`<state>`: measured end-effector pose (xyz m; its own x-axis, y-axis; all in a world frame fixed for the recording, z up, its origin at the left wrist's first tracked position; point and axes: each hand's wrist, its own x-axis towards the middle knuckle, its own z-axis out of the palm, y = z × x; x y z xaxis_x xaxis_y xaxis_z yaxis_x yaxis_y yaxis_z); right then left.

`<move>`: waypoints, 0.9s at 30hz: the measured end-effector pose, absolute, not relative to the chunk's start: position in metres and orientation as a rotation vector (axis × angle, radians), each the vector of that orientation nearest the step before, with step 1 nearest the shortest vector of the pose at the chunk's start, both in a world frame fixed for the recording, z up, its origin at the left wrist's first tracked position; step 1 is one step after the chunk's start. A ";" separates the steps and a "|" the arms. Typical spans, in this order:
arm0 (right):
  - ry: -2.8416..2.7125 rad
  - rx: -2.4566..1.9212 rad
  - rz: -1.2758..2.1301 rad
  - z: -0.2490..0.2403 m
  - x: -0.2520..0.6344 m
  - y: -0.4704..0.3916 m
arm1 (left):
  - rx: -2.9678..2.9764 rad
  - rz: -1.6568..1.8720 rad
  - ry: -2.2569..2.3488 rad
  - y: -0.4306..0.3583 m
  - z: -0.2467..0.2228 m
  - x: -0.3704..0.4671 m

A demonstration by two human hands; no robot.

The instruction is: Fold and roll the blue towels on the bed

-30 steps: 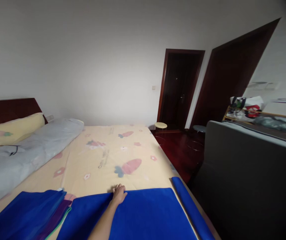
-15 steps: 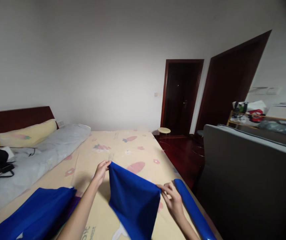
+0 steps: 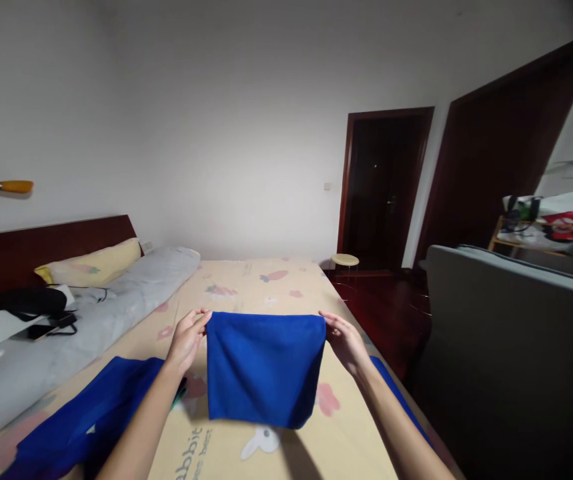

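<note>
A blue cloth (image 3: 265, 370) hangs above the bed in front of me, its top edge stretched almost level. My left hand (image 3: 187, 339) pinches the upper left corner. At the upper right corner, my right hand (image 3: 347, 341) grips the fabric between thumb and fingers. More blue fabric (image 3: 101, 407) lies rumpled on the bed beside my left forearm. Partly hidden behind my right forearm, a long blue roll (image 3: 397, 393) rests along the bed's right side.
The patterned bed sheet (image 3: 246, 287) spreads under everything. Left are a grey quilt (image 3: 131, 300), a pillow (image 3: 99, 263) and a black strap-like item (image 3: 21, 303). A dark grey panel (image 3: 506, 360) stands to the right. Further back are a round stool (image 3: 345, 260) and a doorway (image 3: 391, 193).
The cloth has gone from slanted and twisted to hanging squarely, its lower edge now lifted into view. My right hand has risen, and the view has turned left.
</note>
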<state>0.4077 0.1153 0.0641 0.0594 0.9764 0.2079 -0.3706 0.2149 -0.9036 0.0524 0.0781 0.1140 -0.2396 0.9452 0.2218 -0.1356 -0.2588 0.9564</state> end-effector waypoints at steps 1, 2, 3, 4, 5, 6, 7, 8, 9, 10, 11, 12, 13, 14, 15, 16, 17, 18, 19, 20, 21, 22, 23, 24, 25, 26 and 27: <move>-1.010 -0.776 1.220 0.066 0.405 0.114 | 1.137 1.657 1.132 0.075 0.115 0.051; -1.018 -0.783 1.231 0.068 0.403 0.113 | 1.135 1.674 1.148 0.072 0.116 0.048; -1.020 -0.796 1.236 0.070 0.401 0.111 | 1.137 1.680 1.159 0.069 0.117 0.046; -1.019 -0.816 1.232 0.071 0.400 0.110 | 1.142 1.679 1.163 0.067 0.118 0.043; -1.016 -0.840 1.220 0.073 0.399 0.109 | 1.150 1.671 1.162 0.064 0.119 0.041; -1.012 -0.864 1.202 0.074 0.398 0.108 | 1.159 1.661 1.160 0.062 0.120 0.038; -1.009 -0.886 1.180 0.075 0.397 0.108 | 1.169 1.652 1.157 0.059 0.121 0.037; -1.008 -0.902 1.158 0.076 0.397 0.108 | 1.173 1.647 1.155 0.058 0.122 0.035; -1.008 -0.916 1.136 0.077 0.397 0.109 | 1.173 1.648 1.154 0.056 0.123 0.034; -1.011 -0.933 1.111 0.078 0.397 0.110 | 1.169 1.651 1.150 0.055 0.124 0.033; -1.015 -0.951 1.085 0.079 0.397 0.111 | 1.162 1.654 1.145 0.054 0.125 0.033; -1.019 -0.972 1.059 0.080 0.398 0.113 | 1.152 1.657 1.139 0.053 0.126 0.032; -1.025 -0.993 1.035 0.081 0.398 0.114 | 1.143 1.659 1.135 0.053 0.126 0.032; -1.031 -1.012 1.014 0.082 0.398 0.115 | 1.136 1.659 1.133 0.053 0.127 0.031; -1.037 -1.030 0.994 0.083 0.398 0.116 | 1.135 1.658 1.133 0.054 0.126 0.031; -1.044 -1.046 0.978 0.084 0.399 0.116 | 1.140 1.657 1.134 0.054 0.126 0.030; -1.049 -1.058 0.963 0.086 0.399 0.116 | 1.148 1.656 1.136 0.055 0.125 0.030; -1.053 -1.067 0.951 0.087 0.399 0.117 | 1.159 1.655 1.138 0.056 0.124 0.029; -1.055 -1.072 0.939 0.088 0.400 0.117 | 1.170 1.654 1.140 0.058 0.123 0.029; -1.054 -1.074 0.929 0.088 0.400 0.117 | 1.176 1.655 1.144 0.059 0.122 0.028; -1.050 -1.074 0.921 0.089 0.400 0.117 | 1.180 1.655 1.148 0.059 0.121 0.028; -1.043 -1.070 0.914 0.089 0.400 0.116 | 1.181 1.656 1.156 0.060 0.120 0.028; -1.032 -1.064 0.908 0.089 0.401 0.116 | 1.181 1.655 1.165 0.061 0.119 0.028; -1.017 -1.056 0.903 0.088 0.400 0.116 | 1.181 1.655 1.174 0.061 0.119 0.029; -0.998 -1.045 0.900 0.088 0.400 0.116 | 1.184 1.652 1.182 0.061 0.119 0.029; -0.976 -1.032 0.900 0.087 0.400 0.116 | 1.186 1.648 1.187 0.061 0.118 0.030; -0.953 -1.020 0.903 0.086 0.400 0.116 | 1.189 1.642 1.189 0.061 0.119 0.031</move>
<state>0.3996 0.1156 0.0864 0.3196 0.9247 0.2069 -0.1572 0.2670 -0.9508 0.0312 0.0613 0.1185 -0.2672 0.9328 0.2418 -0.0611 -0.2668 0.9618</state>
